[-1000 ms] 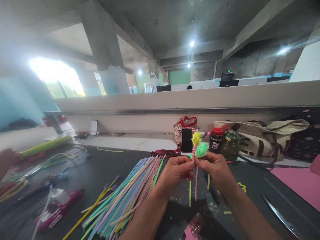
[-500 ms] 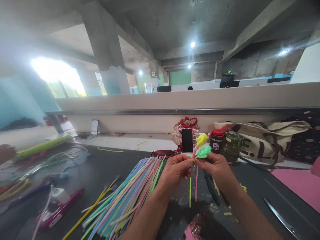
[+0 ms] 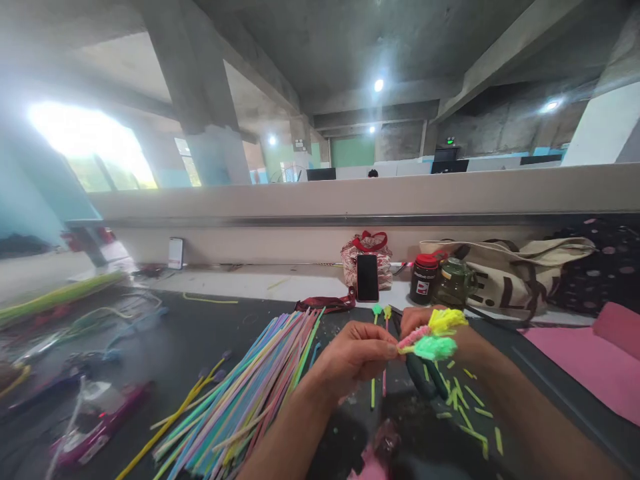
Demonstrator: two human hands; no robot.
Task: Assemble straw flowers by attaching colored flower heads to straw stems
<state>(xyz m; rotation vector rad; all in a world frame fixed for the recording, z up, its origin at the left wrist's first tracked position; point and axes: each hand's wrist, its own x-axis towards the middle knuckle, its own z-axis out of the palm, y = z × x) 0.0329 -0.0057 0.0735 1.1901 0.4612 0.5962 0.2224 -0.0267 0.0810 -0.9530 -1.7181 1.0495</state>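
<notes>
My left hand (image 3: 357, 353) pinches a small bunch of pipe-cleaner flowers by its short stem. The bunch has a yellow fluffy head (image 3: 446, 321), a green fluffy head (image 3: 434, 348) and a pink part (image 3: 414, 337). Behind the bunch, my right hand (image 3: 416, 320) is low over the mat, its fingers mostly hidden. It is close to a dark-handled tool (image 3: 419, 377) lying there. Two separate pipe-cleaner stems lie beside that hand, one with a green tip (image 3: 377, 310), the other with a yellow tip (image 3: 387, 312).
A big pile of pastel pipe cleaners (image 3: 245, 387) covers the mat's left middle. Short yellow-green offcuts (image 3: 463, 400) are scattered at right. A glue gun (image 3: 100, 427) lies left. A phone (image 3: 367, 278), a black bottle (image 3: 423, 279), a green jug (image 3: 453, 283) and a canvas bag (image 3: 510, 273) line the back.
My right hand has let go of the flower bunch and moved behind it, toward the dark-handled tool. The left hand keeps the bunch, now tipped to the right. The offcuts have come into view.
</notes>
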